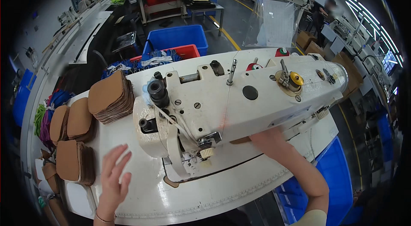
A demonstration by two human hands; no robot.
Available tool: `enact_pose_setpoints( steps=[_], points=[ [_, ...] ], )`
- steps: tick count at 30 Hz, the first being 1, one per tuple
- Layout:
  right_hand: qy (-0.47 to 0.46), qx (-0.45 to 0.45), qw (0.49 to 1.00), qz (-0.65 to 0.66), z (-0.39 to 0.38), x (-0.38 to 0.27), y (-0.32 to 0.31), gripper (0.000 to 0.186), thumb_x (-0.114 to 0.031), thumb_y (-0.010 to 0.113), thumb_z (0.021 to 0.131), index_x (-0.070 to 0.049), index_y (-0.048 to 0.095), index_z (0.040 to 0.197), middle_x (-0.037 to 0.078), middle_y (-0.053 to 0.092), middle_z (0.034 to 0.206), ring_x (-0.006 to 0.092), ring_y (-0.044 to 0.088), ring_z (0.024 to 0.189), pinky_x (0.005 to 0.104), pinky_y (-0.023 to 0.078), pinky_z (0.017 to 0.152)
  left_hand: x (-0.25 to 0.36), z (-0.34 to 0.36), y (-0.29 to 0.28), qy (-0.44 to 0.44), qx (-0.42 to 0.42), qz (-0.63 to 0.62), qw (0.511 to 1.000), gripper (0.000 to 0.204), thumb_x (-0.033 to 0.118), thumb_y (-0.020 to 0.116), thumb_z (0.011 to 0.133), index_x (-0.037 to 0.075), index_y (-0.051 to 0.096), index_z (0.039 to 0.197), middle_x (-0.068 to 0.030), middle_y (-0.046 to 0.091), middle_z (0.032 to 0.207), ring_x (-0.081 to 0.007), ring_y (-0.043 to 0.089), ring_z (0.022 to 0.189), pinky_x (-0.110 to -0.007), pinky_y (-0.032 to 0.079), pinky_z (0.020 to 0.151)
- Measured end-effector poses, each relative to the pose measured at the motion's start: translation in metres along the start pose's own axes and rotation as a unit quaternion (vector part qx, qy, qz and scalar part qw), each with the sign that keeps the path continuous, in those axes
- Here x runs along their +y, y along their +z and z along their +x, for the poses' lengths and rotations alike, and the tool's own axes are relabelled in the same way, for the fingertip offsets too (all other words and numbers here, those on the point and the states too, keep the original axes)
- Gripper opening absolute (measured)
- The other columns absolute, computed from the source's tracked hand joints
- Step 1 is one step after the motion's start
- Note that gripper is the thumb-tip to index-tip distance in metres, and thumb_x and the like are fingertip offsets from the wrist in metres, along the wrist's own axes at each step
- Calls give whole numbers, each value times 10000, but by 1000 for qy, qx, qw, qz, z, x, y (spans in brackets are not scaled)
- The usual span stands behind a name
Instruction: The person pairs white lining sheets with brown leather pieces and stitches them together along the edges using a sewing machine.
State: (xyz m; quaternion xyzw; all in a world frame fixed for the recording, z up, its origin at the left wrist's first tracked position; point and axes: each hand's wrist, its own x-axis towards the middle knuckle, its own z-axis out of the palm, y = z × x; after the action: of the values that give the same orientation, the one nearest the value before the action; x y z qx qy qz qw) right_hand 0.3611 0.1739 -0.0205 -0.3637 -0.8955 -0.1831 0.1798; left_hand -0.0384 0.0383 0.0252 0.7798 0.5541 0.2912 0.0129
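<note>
We see the left hand raised, fingers loosely spread and empty, while the right hand reaches under the sewing machine beside a partly hidden brown piece, fingertips concealed, grip impossible to tell.

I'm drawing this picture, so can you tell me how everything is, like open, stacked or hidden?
Left hand: open, raised, holding nothing.
Right hand: partly hidden by the sewing machine; grip can't be told.
Brown piece by that hand: mostly hidden.
Sewing machine: can't tell if running.
Brown stacks: neatly piled.
Blue bin behind: open-topped.
</note>
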Motion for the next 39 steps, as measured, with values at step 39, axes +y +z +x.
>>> enact_pose_setpoints(
  steps=[39],
  points=[
    [-113,-88,933,331,18,-190,-5,411,-168,653,827,-19,614,1208,273,491,1319,412,470,1249,479,390,1056,-12,-81,-2,-72,-71,-94,990,335,41,684,829,25,629,1159,-119,613,1178,-280,592,1074,-373,487,911]
  ],
)
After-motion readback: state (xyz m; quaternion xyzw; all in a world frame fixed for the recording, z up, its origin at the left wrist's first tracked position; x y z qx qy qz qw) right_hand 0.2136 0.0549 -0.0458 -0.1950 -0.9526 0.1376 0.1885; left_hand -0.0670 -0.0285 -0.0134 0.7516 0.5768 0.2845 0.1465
